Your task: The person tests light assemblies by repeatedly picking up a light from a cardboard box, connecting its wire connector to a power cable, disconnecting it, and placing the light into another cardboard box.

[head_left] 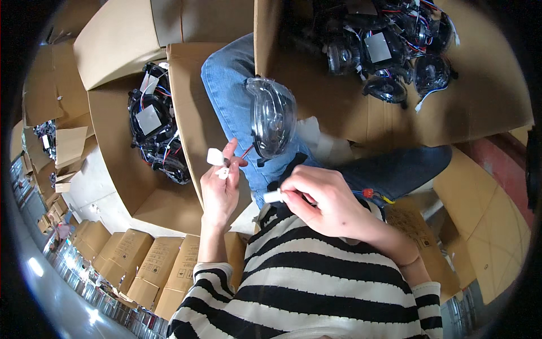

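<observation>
A clear vehicle headlight (274,116) with a black back rests upright across my jeans-clad thigh. From its lower end a red wire runs toward my left hand (219,195), whose bent fingers hold small white pieces (215,157) that look like plugs or tags. Just to the right, my right hand (323,198) is closed in a pinch on a small white plug-like piece (274,196). Beyond its wrist side, a blue wire ends in red and yellow connectors (369,193). Exactly how the white pieces join the wires cannot be made out.
Ahead to the right, an open cardboard box (389,116) holds several headlights (389,51) with loose wires. Another open box (186,130) at my left holds more headlights (152,118). Closed cartons (158,265) stand in a row at the lower left.
</observation>
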The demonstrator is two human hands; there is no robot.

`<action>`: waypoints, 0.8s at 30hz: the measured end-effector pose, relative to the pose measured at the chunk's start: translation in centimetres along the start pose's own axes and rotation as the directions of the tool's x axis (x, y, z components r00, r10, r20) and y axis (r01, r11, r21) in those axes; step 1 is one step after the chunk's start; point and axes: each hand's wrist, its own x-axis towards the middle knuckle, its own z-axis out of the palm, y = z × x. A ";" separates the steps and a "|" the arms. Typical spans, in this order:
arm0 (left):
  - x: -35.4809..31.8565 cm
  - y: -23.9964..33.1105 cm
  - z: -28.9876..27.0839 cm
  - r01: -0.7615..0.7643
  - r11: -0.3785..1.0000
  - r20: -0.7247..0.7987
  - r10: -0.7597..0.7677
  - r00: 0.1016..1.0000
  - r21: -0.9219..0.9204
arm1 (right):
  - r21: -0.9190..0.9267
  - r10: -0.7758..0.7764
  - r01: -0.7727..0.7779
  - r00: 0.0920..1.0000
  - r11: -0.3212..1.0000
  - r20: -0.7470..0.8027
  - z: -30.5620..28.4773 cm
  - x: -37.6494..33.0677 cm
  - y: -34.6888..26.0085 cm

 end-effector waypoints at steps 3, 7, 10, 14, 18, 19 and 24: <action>-0.3 -0.2 0.6 0.002 1.000 -0.053 -0.003 0.999 -0.014 | 0.016 0.005 -0.005 1.000 1.000 -0.022 1.2 0.8 0.4; -0.5 -1.0 1.0 -0.072 0.993 -0.061 0.079 0.995 0.098 | 0.059 -0.028 0.036 0.992 0.998 -0.120 2.9 1.3 1.2; -0.3 -0.6 1.0 -0.235 0.954 -0.117 0.259 0.959 0.188 | -0.004 -0.004 0.004 0.994 1.000 -0.111 2.9 1.5 1.3; 0.1 -0.6 1.1 -0.290 0.929 -0.123 0.323 0.938 0.229 | -0.039 0.001 -0.007 0.991 0.999 -0.135 3.2 1.6 1.4; 0.2 -0.5 1.2 -0.331 0.909 -0.123 0.369 0.921 0.252 | -0.059 -0.001 -0.011 0.982 0.998 -0.187 3.2 1.5 1.2; 0.3 -0.4 1.1 -0.346 0.897 -0.118 0.389 0.914 0.274 | -0.083 -0.011 -0.005 0.981 0.997 -0.194 3.2 1.5 1.2; 0.4 0.1 1.0 -0.350 0.876 -0.084 0.397 0.914 0.332 | -0.273 -0.008 -0.042 0.984 0.961 -0.180 3.2 1.5 1.3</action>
